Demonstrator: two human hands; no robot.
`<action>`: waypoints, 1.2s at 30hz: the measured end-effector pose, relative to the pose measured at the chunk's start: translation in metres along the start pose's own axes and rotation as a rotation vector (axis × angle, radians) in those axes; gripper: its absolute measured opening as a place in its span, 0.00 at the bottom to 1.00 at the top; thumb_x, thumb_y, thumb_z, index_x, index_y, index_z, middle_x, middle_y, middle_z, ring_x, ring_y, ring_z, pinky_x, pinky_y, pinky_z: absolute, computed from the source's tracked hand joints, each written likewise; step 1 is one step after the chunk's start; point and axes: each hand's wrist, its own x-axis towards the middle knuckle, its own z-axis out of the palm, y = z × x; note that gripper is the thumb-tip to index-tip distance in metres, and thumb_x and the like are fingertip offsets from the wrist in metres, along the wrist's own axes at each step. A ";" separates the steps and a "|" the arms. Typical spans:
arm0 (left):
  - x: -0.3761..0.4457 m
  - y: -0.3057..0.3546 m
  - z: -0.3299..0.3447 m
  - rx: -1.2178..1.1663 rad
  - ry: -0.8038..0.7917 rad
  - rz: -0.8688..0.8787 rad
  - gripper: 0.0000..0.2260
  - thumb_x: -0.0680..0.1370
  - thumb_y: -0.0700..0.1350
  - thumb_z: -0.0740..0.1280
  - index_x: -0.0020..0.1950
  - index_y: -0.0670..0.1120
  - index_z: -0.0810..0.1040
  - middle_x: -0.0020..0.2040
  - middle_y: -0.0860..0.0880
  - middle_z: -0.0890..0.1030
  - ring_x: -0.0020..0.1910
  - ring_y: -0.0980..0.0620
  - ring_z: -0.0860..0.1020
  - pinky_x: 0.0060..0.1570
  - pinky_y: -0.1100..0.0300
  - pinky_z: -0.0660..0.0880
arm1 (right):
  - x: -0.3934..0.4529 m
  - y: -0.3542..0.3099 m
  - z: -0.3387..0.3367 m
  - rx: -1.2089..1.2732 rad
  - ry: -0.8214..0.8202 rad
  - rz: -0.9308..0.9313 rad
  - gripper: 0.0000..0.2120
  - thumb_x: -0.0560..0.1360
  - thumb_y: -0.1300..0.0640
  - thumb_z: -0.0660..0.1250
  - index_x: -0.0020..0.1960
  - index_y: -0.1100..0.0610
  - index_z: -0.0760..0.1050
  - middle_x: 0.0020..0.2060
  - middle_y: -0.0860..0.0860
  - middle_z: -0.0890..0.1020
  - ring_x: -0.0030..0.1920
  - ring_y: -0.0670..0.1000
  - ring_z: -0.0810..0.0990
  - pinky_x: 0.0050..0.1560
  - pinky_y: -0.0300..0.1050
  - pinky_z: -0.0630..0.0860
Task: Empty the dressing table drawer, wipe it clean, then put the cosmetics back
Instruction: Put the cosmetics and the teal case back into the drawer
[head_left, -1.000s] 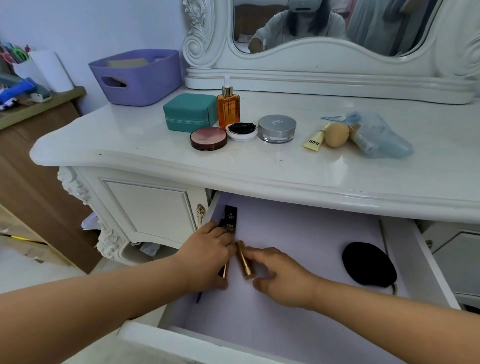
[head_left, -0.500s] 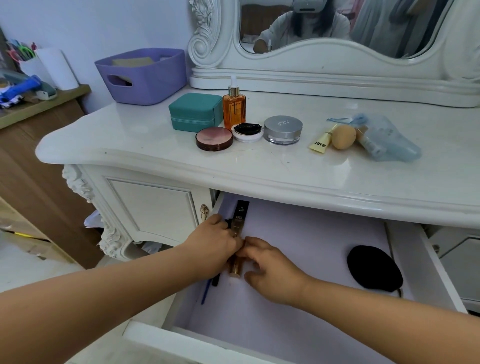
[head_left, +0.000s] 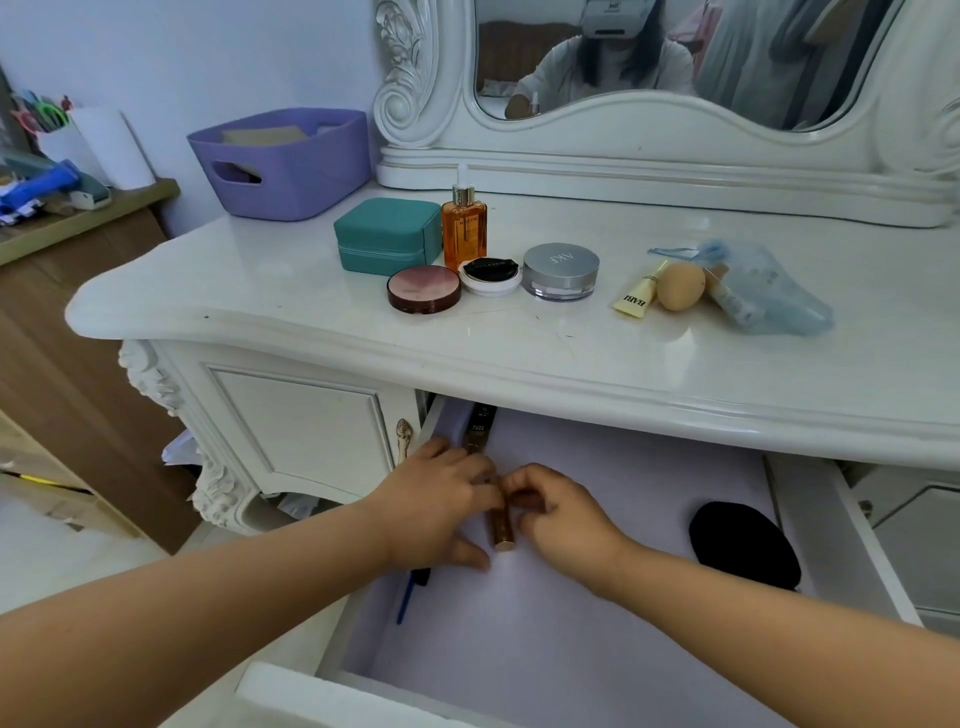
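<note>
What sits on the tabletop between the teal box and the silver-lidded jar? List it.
In the head view, between the teal box and the silver-lidded jar stand an amber dropper bottle, a white compact and a brown compact.

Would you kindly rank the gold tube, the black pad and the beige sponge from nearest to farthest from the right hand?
From the right hand:
1. Gold tube, in the drawer right at its fingertips.
2. Black pad, in the drawer's right part.
3. Beige sponge, up on the tabletop.
</note>
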 end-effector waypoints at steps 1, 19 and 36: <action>-0.002 0.000 -0.001 -0.038 -0.012 0.045 0.27 0.67 0.64 0.63 0.63 0.55 0.73 0.63 0.48 0.74 0.59 0.46 0.73 0.63 0.51 0.61 | -0.002 -0.001 -0.004 0.086 0.020 0.053 0.14 0.73 0.70 0.58 0.53 0.57 0.76 0.50 0.53 0.80 0.51 0.51 0.78 0.47 0.35 0.74; 0.000 -0.005 -0.018 -0.329 0.269 -0.019 0.17 0.74 0.58 0.58 0.52 0.52 0.81 0.46 0.55 0.82 0.42 0.58 0.79 0.39 0.65 0.74 | -0.027 -0.110 -0.085 0.440 -0.001 -0.281 0.06 0.73 0.67 0.65 0.45 0.60 0.79 0.42 0.55 0.84 0.43 0.52 0.82 0.51 0.47 0.78; 0.086 -0.081 -0.107 -0.391 0.507 -0.675 0.22 0.73 0.57 0.66 0.65 0.54 0.71 0.61 0.48 0.74 0.61 0.47 0.68 0.59 0.53 0.66 | 0.109 -0.104 -0.117 -0.579 0.512 -0.154 0.23 0.68 0.46 0.69 0.59 0.54 0.72 0.60 0.53 0.71 0.63 0.56 0.66 0.58 0.50 0.65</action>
